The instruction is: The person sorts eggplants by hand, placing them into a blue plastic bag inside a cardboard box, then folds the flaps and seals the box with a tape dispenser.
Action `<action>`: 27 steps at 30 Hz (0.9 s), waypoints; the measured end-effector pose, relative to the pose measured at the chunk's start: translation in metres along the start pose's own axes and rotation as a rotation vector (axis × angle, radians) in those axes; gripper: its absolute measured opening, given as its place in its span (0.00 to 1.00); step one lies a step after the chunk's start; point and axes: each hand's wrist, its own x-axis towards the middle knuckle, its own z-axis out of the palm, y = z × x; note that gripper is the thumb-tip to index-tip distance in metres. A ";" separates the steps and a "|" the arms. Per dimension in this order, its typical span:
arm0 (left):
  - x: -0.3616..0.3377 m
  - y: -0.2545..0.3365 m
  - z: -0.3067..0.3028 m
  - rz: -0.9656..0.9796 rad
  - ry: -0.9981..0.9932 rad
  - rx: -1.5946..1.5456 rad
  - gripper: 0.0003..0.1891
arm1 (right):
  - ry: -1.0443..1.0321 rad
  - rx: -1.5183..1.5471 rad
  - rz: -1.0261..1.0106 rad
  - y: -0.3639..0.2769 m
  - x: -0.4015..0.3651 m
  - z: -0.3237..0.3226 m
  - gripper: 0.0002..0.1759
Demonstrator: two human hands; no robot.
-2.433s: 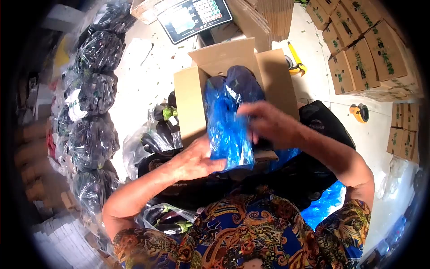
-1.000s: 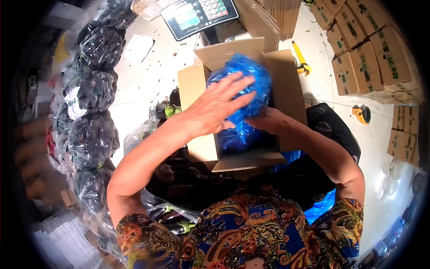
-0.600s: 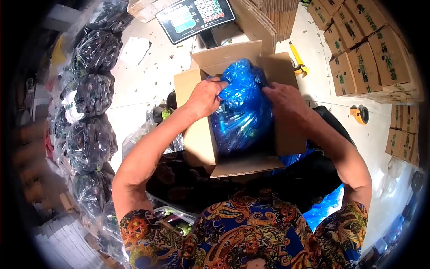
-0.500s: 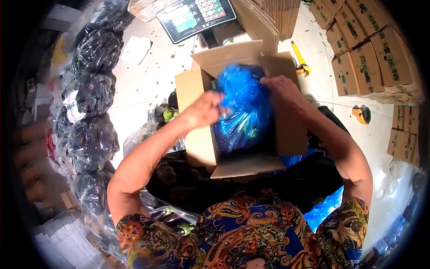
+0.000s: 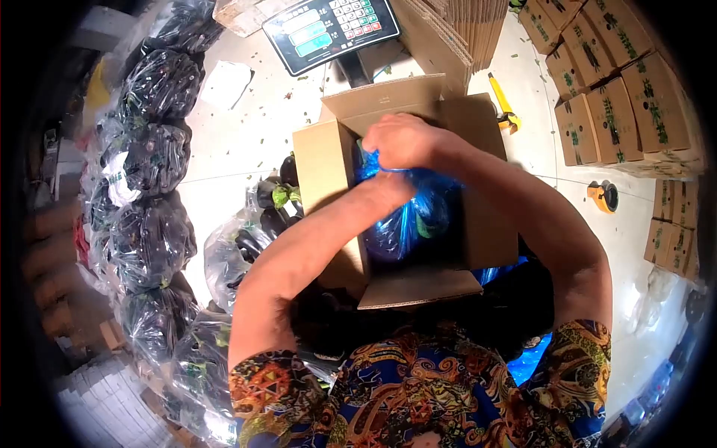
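An open cardboard box stands in front of me with its flaps folded out. Inside lies a blue plastic bag, with dark, rounded shapes and a bit of green showing through the film. My right hand is closed in a fist on the gathered top of the bag, near the box's far left corner. Just below it, my left hand grips the bag too, slightly blurred and with its fingers mostly hidden. My forearms reach in over both sides of the box.
Clear bags of dark eggplants line the left. Loose eggplants lie beside the box. A scale display and flattened cardboard stand behind. To the right are a yellow-handled tool, a tape roll and stacked printed boxes.
My hands have come together over the bag: the right moved left and up, the left moved right. The bag's puffed-up top is now gathered down in my hands.
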 end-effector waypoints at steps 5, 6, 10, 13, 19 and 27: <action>0.022 -0.023 -0.014 -0.256 -0.188 0.140 0.10 | 0.707 -0.097 -0.288 -0.020 -0.008 0.055 0.08; 0.024 -0.026 -0.017 -0.349 -0.211 0.112 0.09 | 0.619 -0.022 -0.275 -0.016 -0.009 0.050 0.09; 0.031 -0.033 -0.038 -0.786 -0.055 -0.328 0.09 | 0.678 0.079 -0.251 -0.020 -0.029 0.032 0.12; 0.031 -0.044 -0.060 -1.101 0.053 -0.756 0.08 | 0.878 0.013 -0.256 -0.010 -0.034 0.057 0.11; 0.030 -0.047 -0.061 -0.949 -0.115 -0.411 0.12 | 0.904 -0.138 -0.240 0.027 -0.011 0.121 0.10; 0.013 0.055 -0.157 -0.327 0.092 0.109 0.11 | 0.701 -0.235 0.040 0.042 0.043 0.122 0.10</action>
